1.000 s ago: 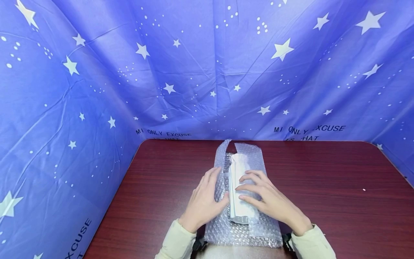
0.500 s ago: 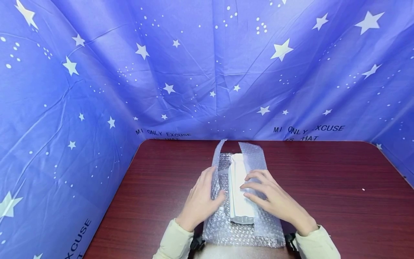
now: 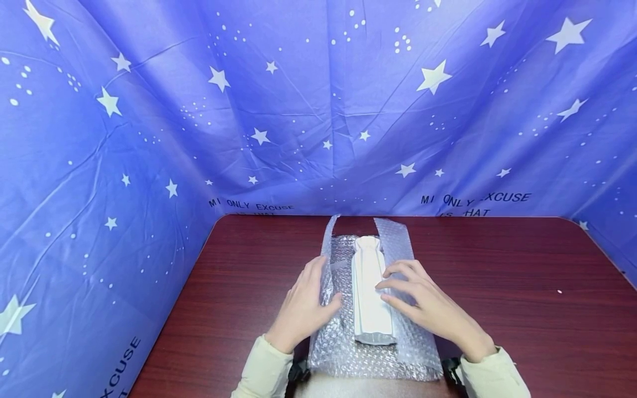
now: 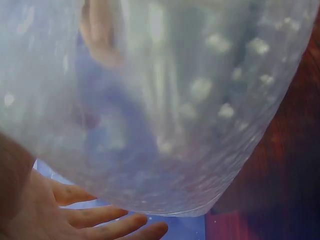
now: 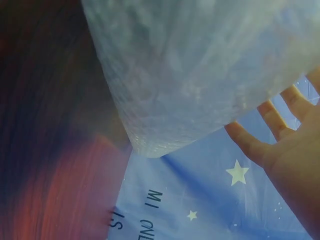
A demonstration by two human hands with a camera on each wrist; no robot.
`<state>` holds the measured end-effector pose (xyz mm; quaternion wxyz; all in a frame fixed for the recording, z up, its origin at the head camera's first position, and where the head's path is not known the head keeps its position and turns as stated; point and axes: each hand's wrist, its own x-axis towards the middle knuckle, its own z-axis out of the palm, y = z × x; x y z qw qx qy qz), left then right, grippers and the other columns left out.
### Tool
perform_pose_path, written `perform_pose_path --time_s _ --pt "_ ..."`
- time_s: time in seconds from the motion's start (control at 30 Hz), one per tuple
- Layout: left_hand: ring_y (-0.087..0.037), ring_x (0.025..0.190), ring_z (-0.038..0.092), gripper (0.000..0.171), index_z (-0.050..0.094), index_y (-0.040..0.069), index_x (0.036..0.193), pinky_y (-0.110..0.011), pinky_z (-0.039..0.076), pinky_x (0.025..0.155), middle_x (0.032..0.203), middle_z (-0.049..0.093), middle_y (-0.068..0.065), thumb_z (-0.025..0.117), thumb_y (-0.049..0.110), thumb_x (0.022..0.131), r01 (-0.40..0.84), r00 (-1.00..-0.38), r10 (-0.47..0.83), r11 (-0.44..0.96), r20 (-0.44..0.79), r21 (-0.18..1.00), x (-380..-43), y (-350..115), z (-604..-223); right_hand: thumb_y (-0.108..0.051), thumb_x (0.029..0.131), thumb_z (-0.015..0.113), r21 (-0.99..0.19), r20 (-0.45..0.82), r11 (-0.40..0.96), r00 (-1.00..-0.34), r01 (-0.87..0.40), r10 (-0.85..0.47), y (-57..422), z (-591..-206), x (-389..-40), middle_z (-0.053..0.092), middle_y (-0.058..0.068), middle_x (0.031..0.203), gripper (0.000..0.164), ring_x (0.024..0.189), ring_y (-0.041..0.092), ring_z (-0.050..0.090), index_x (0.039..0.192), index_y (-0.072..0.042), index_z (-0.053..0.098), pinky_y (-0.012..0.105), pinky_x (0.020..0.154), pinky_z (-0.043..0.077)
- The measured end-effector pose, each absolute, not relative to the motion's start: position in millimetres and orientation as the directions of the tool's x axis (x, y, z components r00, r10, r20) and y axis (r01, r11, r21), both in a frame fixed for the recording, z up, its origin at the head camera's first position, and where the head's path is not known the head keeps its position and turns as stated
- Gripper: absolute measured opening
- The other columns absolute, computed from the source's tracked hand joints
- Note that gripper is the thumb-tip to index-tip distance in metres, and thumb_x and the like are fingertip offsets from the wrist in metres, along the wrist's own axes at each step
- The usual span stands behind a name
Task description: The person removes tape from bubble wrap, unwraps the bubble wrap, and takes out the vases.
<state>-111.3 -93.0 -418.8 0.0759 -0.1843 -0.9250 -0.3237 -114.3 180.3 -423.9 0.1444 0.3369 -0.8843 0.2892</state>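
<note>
A white, ridged, vase-shaped object (image 3: 367,287) lies on its side in the middle of a sheet of bubble wrap (image 3: 355,358), its narrow neck pointing away from me. To the left of it, my left hand (image 3: 301,309) has its fingers spread against the wrap's raised left flap (image 3: 325,276). My right hand (image 3: 435,309) touches the right flap (image 3: 395,237), with its fingertips near the object's right side. Through the left wrist view, the clear wrap (image 4: 200,125) fills most of the picture, with straight fingers (image 4: 107,230) beyond it. Straight fingers (image 5: 247,145) also show behind the wrap in the right wrist view.
The dark red wooden table (image 3: 497,276) extends to both sides. A small white speck (image 3: 559,291) lies on its right part. Blue star-printed cloth (image 3: 318,110) hangs along the back and sides.
Both hands have moved apart, left hand leftward and right hand rightward. The wrap's two flaps have spread outward with them, and more of the white object shows.
</note>
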Motion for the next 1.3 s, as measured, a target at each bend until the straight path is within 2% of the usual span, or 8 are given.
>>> perform_pose_path --time_s 0.53,0.73,1.03,1.3 --pt "-0.028 0.138 0.045 0.080 0.035 0.005 0.152 -0.049 0.045 0.107 0.152 0.043 -0.010 0.069 0.037 0.088 0.379 -0.925 0.296 0.731 0.237 0.567 -112 -101 -424 -0.018 0.094 0.069 -0.433 0.402 0.625 -0.760 -0.650 -0.511 193 -425 -113 0.058 -0.005 0.123 0.018 0.121 0.012 0.042 0.102 -0.033 0.073 0.040 0.090 0.047" --pt "-0.027 0.136 0.047 0.079 0.036 0.006 0.151 -0.049 0.048 0.104 0.151 0.044 -0.010 0.070 0.037 0.087 0.395 -0.919 0.303 0.731 0.253 0.557 -114 -102 -425 -0.014 0.089 0.073 -0.375 0.441 0.635 -0.732 -0.676 -0.519 201 -425 -114 0.060 -0.005 0.117 0.017 0.117 0.013 0.044 0.096 -0.029 0.075 0.037 0.090 0.045" --pt "-0.028 0.133 0.050 0.080 0.037 0.005 0.151 -0.049 0.050 0.101 0.149 0.046 -0.009 0.070 0.039 0.086 0.396 -0.918 0.303 0.734 0.255 0.551 -118 -106 -424 -0.008 0.089 0.071 -0.374 0.435 0.661 -0.752 -0.651 -0.495 212 -426 -114 0.059 -0.009 0.116 0.021 0.115 0.012 0.044 0.097 -0.028 0.073 0.028 0.092 0.039" --pt "-0.029 0.133 0.050 0.079 0.041 0.002 0.148 -0.051 0.049 0.102 0.147 0.047 -0.011 0.072 0.039 0.085 0.359 -0.933 0.272 0.743 0.236 0.565 -115 -114 -422 -0.001 0.085 0.072 -0.331 0.458 0.679 -0.741 -0.655 -0.491 223 -430 -112 0.059 -0.008 0.115 0.029 0.114 0.015 0.046 0.098 -0.027 0.072 0.030 0.090 0.040"
